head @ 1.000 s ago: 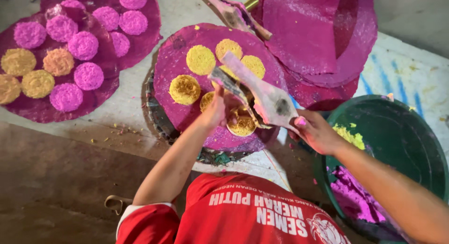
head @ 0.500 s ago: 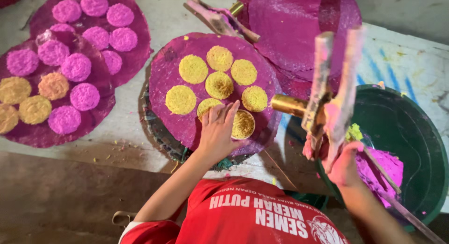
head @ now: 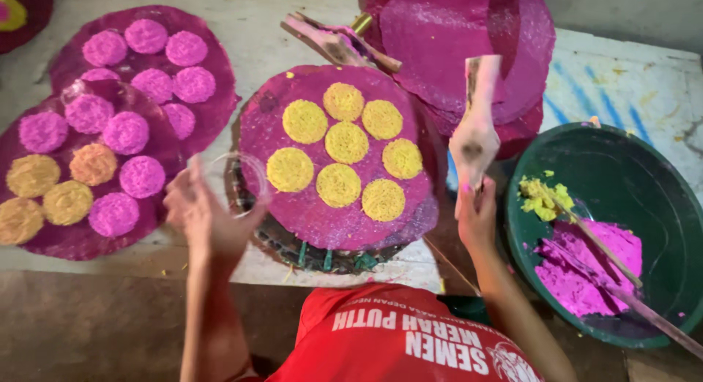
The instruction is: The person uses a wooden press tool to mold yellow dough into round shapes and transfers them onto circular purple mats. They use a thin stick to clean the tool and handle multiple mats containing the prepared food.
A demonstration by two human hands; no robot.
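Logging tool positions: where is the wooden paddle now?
Head view, right of centre: the wooden paddle stands upright in the right hand, between the yellow-topped purple disc and green basin.

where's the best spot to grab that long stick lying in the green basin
Probably the bare wooden end of the long stick that overhangs the green basin rim at lower right. Come from outside the basin, on the right hand side, with fingers across the shaft. The stick lies slanted, its other end sunk in the pink paste, so the low end stays clean.

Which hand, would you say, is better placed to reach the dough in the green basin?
Likely the right hand: it holds the wooden paddle beside the green basin; the left hand, holding a clear ring, is across the purple disc.
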